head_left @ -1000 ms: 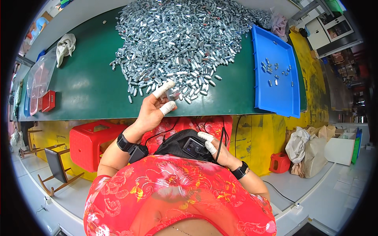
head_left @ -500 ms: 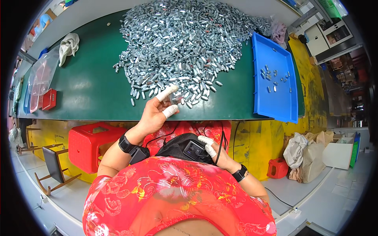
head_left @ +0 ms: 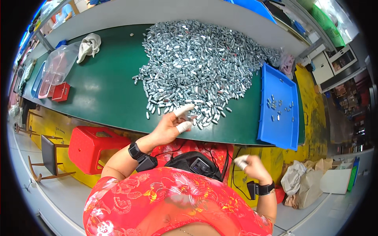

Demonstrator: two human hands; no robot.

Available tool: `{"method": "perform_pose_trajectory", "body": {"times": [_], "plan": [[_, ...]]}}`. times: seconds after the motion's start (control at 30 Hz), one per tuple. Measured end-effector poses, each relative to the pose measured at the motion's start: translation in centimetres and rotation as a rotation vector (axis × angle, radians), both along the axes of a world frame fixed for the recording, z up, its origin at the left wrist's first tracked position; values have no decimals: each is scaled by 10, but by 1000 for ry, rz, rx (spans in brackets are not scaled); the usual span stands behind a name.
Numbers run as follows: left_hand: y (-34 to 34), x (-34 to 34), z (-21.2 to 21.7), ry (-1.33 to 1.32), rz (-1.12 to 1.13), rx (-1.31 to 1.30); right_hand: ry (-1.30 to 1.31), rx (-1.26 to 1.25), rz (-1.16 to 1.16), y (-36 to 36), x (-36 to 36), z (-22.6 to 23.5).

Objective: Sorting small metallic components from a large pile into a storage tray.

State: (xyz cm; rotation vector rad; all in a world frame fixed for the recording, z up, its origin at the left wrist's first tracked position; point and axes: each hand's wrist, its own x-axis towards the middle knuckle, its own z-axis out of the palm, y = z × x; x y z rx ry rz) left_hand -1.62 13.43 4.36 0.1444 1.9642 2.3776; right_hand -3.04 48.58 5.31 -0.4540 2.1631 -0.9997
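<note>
fingers (head_left: 183, 127) of the left hand (head_left: 169, 129), capped in white cots, are spread apart at the lower edge of the heap of small silver metal pieces (head_left: 197, 67), just touching the loose pieces at its near fringe; whether one is pinched between thumb and forefinger i cannot tell. half a second ago this hand sat in much the same spot, so it has hardly shifted. the change is on the other side: the right hand (head_left: 252, 167), which rested against the black pouch (head_left: 197, 165) at the waist in mid frame, has swung out to the lower right, off the counter (head_left: 106, 90), and now shows curled in a loose fist, blurred, with white-capped fingertips; what it holds, if anything, is hidden. the blue tray (head_left: 291, 133) at the right of the frame carries only a few scattered silver pieces, well apart from the heap. judging by that, the sorting is barely begun, and the right hand's move away from the pouch looks like part of passing a piece along.
</note>
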Motion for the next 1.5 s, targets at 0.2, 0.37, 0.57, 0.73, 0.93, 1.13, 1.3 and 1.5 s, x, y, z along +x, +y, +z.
{"method": "perform_pose_trajectory", "body": {"times": [0.2, 0.37, 0.57, 0.73, 0.93, 1.13, 1.3, 1.5], "plan": [[35, -6, 25, 39, -255, -22, 411, -317, -121, -95, -30, 62], [38, -4, 29, 72, -272, 145, 265, -490, -51, -134, -34, 55], [26, -5, 27, -18, -383, 237, 418, -600, 37, -147, -37, 51], [16, -16, 10, -78, -569, 386, 878, -509, 222, -143, -46, 49], [29, -12, 17, 21, -357, 110, 284, -519, -92, -146, -35, 39], [30, -21, 4, -109, -416, 182, 744, -496, 93, -136, -42, 25], [5, -35, -30, -458, -424, 308, 1082, -348, 230, -109, -58, 30], [-13, -23, -29, -429, -107, 141, 1077, 238, -292, -25, -125, 2]]}}
